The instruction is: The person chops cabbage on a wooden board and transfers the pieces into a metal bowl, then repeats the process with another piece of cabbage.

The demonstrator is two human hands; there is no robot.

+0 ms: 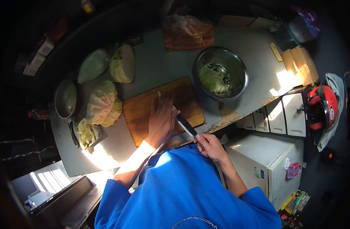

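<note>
My right hand (210,146) is wrapped round the handle of a kitchen knife (185,125), whose dark blade slants up and left across the wooden cutting board (140,103). My left hand (162,119) lies over the board with its fingers stretched out, covering the middle of the blade. A pale pointed tip, in line with the blade, shows past the fingers. Small whitish bits sit by the blade near my left thumb. Whether anything else lies under the left palm is hidden.
Left of the board are cabbage pieces (102,100), a cut cabbage (122,65), loose leaves (88,133) and a frying pan (66,98). A steel bowl (241,72) holds chopped cabbage (213,79). Behind lies a plastic bag (188,34); at right, a cardboard box (303,66).
</note>
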